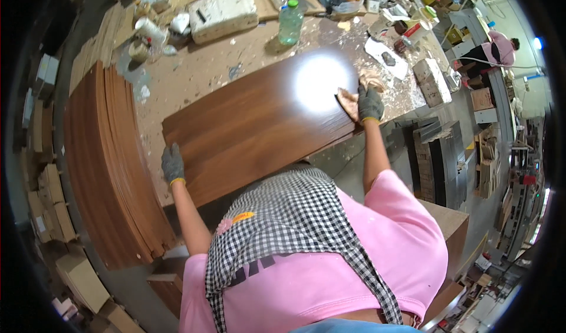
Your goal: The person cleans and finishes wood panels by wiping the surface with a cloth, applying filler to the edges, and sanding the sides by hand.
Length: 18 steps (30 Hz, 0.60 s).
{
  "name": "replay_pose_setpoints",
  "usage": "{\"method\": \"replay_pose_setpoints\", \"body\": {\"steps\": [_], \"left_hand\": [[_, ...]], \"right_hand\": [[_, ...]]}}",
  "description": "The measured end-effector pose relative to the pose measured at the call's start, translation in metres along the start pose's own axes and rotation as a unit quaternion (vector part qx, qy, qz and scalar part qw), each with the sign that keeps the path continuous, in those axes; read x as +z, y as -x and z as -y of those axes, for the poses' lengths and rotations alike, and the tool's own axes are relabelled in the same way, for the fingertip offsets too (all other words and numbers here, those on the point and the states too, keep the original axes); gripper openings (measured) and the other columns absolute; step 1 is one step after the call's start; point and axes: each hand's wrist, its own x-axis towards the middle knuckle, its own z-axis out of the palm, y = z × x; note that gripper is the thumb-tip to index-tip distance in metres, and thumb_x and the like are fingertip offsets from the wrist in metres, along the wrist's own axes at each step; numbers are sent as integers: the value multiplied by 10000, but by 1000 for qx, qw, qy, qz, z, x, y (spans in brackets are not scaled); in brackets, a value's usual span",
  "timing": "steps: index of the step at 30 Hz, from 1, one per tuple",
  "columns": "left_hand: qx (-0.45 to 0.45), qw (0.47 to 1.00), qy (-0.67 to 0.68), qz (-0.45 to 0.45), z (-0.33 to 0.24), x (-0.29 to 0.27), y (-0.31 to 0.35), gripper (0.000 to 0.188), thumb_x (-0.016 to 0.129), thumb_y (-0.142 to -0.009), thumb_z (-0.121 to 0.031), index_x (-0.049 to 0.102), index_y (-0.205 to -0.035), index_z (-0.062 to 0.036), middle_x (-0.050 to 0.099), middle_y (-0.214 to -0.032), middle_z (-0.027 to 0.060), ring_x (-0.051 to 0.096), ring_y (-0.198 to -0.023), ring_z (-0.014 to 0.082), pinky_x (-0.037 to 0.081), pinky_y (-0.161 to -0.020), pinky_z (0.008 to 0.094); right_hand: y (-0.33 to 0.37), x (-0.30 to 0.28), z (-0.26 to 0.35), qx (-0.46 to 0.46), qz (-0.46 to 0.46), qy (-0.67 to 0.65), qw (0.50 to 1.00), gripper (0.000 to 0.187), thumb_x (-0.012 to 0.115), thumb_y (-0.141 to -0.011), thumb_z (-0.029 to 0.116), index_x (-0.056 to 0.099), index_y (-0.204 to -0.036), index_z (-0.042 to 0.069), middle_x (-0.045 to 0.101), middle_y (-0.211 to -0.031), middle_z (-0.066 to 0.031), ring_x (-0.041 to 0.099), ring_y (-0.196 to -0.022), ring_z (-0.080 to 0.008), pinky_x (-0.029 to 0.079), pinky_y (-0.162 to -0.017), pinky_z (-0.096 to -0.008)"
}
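A dark brown wood-grain board (247, 126) lies at a slant on the worktable before me, with a bright reflection on its right part. At its left end rests my left hand (173, 164) in a grey glove, fingers stretched out along the edge, holding nothing. My right hand (370, 104), gloved too, is at the board's right end. Its fingers are closed on a stained tan rag (349, 102), which touches the board. More crumpled tan cloth (374, 79) shows just beyond that hand. Under the near right edge, further board edges are visible.
A tall stack of similar brown boards (106, 168) stands at the left. Toward the back of the worktable (194, 64) are a paint-spattered white block (223, 13) and a green-capped bottle (290, 23). Clutter covers the far right corner. Another person (500, 48) is far off at right.
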Motion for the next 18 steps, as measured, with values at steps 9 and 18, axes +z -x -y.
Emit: {"method": "replay_pose_setpoints", "body": {"steps": [9, 18], "left_hand": [[-161, 986, 15, 43, 12, -26, -68, 815, 431, -989, -678, 689, -1211, 62, 672, -1254, 282, 640, -1175, 392, 478, -1008, 449], [-75, 984, 64, -146, -15, -65, -41, 755, 482, -1003, -622, 649, -1272, 63, 687, -1240, 256, 654, -1142, 402, 500, -973, 454]], "right_hand": [[32, -38, 22, -66, 17, 90, 994, 301, 705, -881, 303, 746, -1096, 97, 692, -1118, -180, 643, -1021, -377, 520, -878, -471], [-63, -11, 58, -47, 78, -226, 970, 640, 401, -1033, 551, 589, -1343, 23, 615, -1289, -299, 557, -1224, -479, 447, -1026, -504]]}}
